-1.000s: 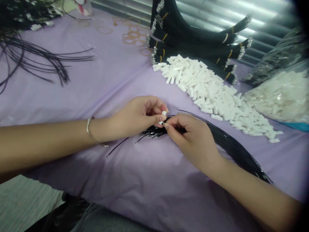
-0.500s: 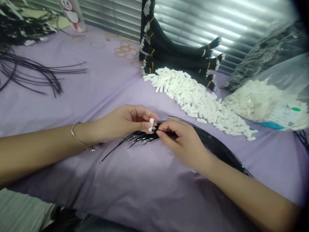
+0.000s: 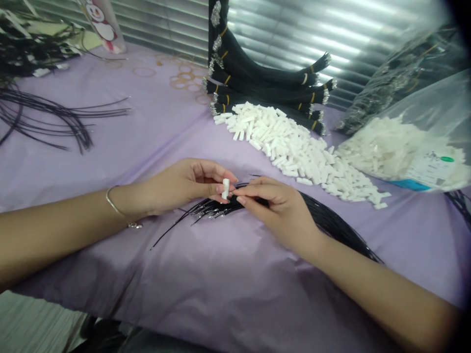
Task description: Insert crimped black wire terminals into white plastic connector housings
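Note:
My left hand pinches a small white plastic connector housing upright between thumb and fingers. Close against its right side are the fingertips of my right hand, closed on a thin black wire that my fingers mostly hide. Whether the wire's end is inside the housing, I cannot tell. Under both hands lies a loose bundle of black wires with shiny metal tips at its left end. One wire sticks out from it toward the lower left.
Beyond my hands is a heap of white connector housings. Tied black wire bundles are stacked behind it. A clear bag of white pieces sits at the right. Loose black wires, rubber bands and a cup are at the left and back.
My right fingertips have come closer to the housing, and the wire tip that showed between the hands is now hidden. The whole view has shifted slightly.

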Demonstrator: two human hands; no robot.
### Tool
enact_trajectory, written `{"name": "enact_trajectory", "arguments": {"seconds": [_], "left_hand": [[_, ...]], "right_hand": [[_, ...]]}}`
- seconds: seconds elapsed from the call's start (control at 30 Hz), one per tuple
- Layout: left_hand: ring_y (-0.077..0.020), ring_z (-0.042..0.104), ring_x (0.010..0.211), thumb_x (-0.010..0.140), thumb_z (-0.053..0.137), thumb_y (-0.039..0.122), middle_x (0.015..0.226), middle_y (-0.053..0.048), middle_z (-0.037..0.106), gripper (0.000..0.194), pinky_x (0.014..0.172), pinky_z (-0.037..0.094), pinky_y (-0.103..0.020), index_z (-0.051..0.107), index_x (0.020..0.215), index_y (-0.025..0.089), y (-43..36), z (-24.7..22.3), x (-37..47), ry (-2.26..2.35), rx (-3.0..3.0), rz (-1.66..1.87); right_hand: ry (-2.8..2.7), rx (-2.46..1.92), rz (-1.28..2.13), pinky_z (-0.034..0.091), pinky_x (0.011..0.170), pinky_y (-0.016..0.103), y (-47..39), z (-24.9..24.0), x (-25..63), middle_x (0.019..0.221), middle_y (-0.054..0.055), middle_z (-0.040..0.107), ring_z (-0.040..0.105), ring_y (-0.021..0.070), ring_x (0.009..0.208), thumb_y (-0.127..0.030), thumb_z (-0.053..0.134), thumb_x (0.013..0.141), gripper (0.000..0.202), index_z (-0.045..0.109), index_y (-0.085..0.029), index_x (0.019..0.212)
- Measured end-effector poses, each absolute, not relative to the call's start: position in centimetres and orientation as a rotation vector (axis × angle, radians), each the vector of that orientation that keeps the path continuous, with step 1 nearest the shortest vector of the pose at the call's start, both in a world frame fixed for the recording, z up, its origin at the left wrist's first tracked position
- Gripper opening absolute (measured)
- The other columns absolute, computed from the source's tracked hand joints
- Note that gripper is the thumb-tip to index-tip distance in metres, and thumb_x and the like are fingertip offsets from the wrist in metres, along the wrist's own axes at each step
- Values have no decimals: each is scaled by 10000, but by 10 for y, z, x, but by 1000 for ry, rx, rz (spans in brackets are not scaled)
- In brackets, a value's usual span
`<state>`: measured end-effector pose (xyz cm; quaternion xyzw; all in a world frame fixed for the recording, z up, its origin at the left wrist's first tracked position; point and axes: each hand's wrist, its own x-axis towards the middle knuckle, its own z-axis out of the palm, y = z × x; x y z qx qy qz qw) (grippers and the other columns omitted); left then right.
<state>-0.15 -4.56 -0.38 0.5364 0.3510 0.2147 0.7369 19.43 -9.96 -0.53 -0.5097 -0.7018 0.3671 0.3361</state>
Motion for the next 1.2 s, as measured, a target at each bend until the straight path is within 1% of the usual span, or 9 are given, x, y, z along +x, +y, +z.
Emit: {"name": "enact_trajectory", "arguments": {"seconds": [0.1, 0.27, 0.4, 0.6, 0.77, 1.03, 1.2], "left_hand": [[-74, 628, 748, 783, 629, 129, 825, -10, 663, 151, 738, 513, -178, 649, 932, 141, -45, -3, -1, 791, 1186, 453], [-69, 629, 744, 781, 633, 126, 824, -1, 670, 131, 723, 510, -162, 660, 907, 152, -46, -2, -1, 792, 1182, 460], [-64, 629, 738, 778, 634, 116, 824, 0, 670, 136, 717, 512, -149, 664, 905, 151, -46, -2, -2, 799, 1182, 457], [-72, 632, 709, 764, 643, 120, 789, -7, 673, 132, 704, 517, -159, 667, 892, 142, -45, -2, -2, 829, 1180, 446], [-78, 635, 694, 754, 647, 116, 775, -10, 674, 127, 690, 519, -164, 667, 878, 137, -45, -2, 0, 839, 1191, 446], [-54, 620, 659, 751, 622, 53, 731, 8, 669, 112, 646, 501, -123, 668, 827, 121, -45, 1, 3, 832, 1202, 434], [-46, 613, 650, 738, 632, 42, 721, 6, 673, 116, 633, 487, -105, 666, 821, 116, -46, 3, 3, 847, 1218, 431]], "right_hand": [[-1718, -1415, 1040, 463, 651, 246, -99, -7, 194, 815, 16, 641, 590, 112, 731, -213, 637, 759, 159, 632, -167, 911], [-1696, -1424, 1082, 453, 632, 239, -97, -9, 197, 777, -1, 613, 563, 102, 703, -211, 671, 712, 147, 575, -166, 814], [-1712, -1380, 1124, 443, 606, 229, -96, -9, 199, 767, -4, 609, 555, 99, 690, -214, 668, 717, 141, 575, -169, 812], [-1706, -1331, 1123, 450, 669, 244, -95, -12, 199, 773, 4, 615, 559, 106, 714, -214, 679, 714, 129, 599, -163, 802], [-1691, -1350, 1138, 458, 676, 253, -95, -12, 198, 787, 12, 628, 572, 115, 723, -230, 678, 717, 140, 602, -163, 814], [-1751, -1412, 1160, 444, 603, 218, -93, -3, 198, 736, -2, 623, 561, 98, 666, -199, 665, 704, 116, 605, -155, 793], [-1754, -1407, 1176, 412, 546, 197, -92, -1, 198, 695, -13, 604, 536, 79, 611, -205, 666, 703, 112, 600, -149, 774]]}}
